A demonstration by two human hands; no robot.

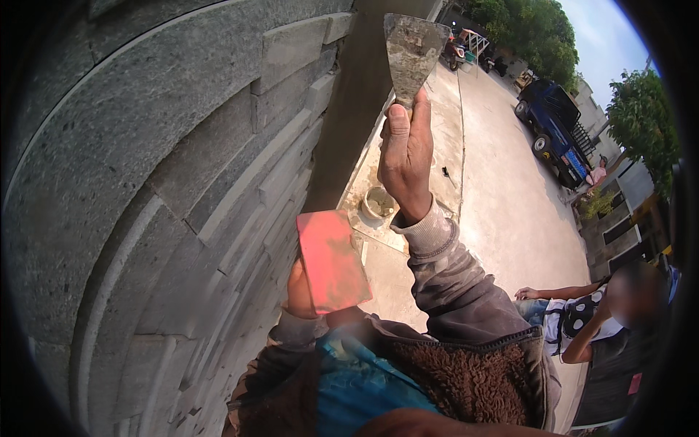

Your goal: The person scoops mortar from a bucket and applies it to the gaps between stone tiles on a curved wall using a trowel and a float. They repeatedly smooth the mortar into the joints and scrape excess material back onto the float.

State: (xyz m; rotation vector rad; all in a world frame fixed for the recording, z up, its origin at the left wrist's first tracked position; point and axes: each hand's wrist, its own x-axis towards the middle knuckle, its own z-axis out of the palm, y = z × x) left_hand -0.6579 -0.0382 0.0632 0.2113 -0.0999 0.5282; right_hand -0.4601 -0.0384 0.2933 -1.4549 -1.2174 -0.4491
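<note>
My right hand (pixel 408 156) is raised in front of me, its fingers wrapped round the handle of a putty knife (pixel 415 54). The knife's wide blade points up and is coated with dried grey material. Lower and to the left, my left hand (pixel 298 288) grips a flat red rectangular board (pixel 331 258) with grey-brown smears along its edges. Most of the left fingers are hidden behind the board. Blade and board are apart from each other. Close on my left rises a wall of staggered grey stone blocks (pixel 218 167).
A pale bucket (pixel 377 204) with grey contents stands on the ground beyond the board. A person (pixel 575 313) is close on my right. Further off are a dark blue truck (pixel 557 131), another person (pixel 597 172) and motorcycles (pixel 455 52). Concrete paving (pixel 510 182) runs between.
</note>
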